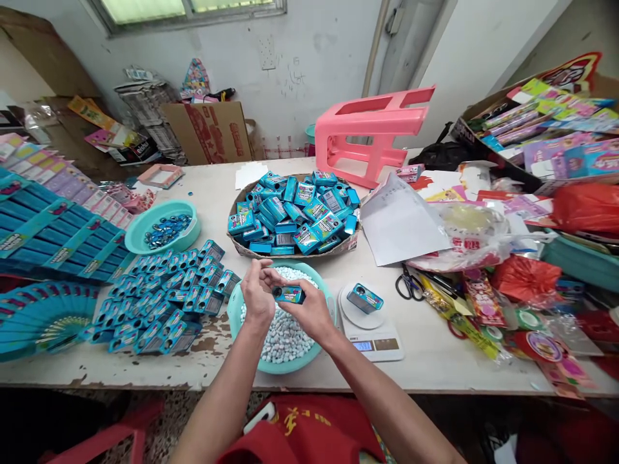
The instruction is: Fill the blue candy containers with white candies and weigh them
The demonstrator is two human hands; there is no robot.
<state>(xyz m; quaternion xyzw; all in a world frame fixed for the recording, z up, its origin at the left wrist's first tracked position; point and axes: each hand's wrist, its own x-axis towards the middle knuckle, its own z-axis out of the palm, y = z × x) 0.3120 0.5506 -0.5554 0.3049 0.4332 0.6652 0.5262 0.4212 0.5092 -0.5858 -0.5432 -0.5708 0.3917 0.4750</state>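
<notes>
1. Red cloth (309, 432) at bottom edge, closest to camera; both forearms reach up over it to the table.
2. Right hand (312, 312) grips a small blue box (289, 294), fingers wrapped around its right end. Box lies on its side, printed face toward camera.
3. Left hand (255, 295) pinches the left end of the same box, fingertips curled in. Both hands closed on it.
4. Box sits in the air directly over a teal bowl (233, 309) full of white pellets (285, 338), at the near table edge.
5. Just right of the bowl: white scale (372, 338), display lit, one blue box on its pan (365, 298).
6. Left of the bowl: rows of blue boxes (164, 303) laid flat, overlapping.
7. Scissors (409, 283) right of the scale, beside a mess of coloured packets.
8. Further back left: smaller teal bowl (188, 216) holding dark pieces; can't tell what they are.
9. Behind the pellet bowl: shallow basket (290, 256) heaped with loose blue boxes.
10. Paper sheet (401, 222) right of the basket, touching its rim.
11. Far side: pink stool (372, 129) on its side on the table; cardboard carton (213, 129) against the wall.
</notes>
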